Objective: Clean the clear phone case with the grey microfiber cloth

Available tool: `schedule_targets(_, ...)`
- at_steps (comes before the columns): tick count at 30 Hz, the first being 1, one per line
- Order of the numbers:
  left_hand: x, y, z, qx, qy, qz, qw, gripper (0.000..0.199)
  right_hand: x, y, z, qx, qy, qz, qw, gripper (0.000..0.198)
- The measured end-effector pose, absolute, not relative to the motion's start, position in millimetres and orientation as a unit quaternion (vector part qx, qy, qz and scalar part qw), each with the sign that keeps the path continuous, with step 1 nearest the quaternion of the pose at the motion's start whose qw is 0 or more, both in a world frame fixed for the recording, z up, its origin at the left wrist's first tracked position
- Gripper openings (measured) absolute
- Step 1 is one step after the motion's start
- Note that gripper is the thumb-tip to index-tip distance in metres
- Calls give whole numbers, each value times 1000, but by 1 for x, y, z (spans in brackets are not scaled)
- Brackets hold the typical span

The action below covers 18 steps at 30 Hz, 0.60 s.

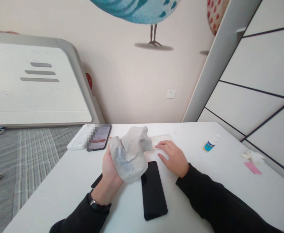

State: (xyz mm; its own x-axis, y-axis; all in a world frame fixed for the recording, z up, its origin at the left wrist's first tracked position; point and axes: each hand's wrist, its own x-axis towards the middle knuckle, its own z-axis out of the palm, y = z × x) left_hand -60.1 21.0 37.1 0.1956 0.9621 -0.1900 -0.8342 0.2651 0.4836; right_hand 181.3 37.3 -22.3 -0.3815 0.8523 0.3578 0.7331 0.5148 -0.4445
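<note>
Lying nearest, a black rectangular phone [155, 199] rests on the smooth white table [180, 207], its glossy face mostly uncovered. The left hand [110, 166] cups a crumpled pale-grey cloth with blue print [132, 158], fingers largely hidden. The right hand [174, 158] spreads loosely over a flat transparent piece [164, 136] beyond the phone; contact, I cannot tell. Judging progress, the cloth is already lifted, while the transparent piece seems not on the phone.

No text is legible. Blue print [124, 160] on the cloth [133, 145] at centre, the label [208, 146] on the bottle [212, 143] at right and the phone screen [101, 137] left of centre are too small or blurred.
</note>
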Motion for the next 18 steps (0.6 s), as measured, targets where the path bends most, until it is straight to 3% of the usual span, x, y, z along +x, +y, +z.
schedule_targets(4,-59,26,41,117,236,628,732,66,209,61,-33,-518,-803,85,281,34)
schedule_targets(10,-60,27,41,127,224,631,732,72,219,68,-39,-505,-814,117,262,5)
schedule_targets(12,-62,27,40,138,226,631,730,73,220,68,-36,-495,-817,125,267,14)
schedule_targets(15,-65,29,38,167,234,633,719,70,220,69,-28,-504,-804,123,291,45)
schedule_targets(18,-65,28,37,222,247,627,704,69,214,65,-19,-506,-789,129,324,58)
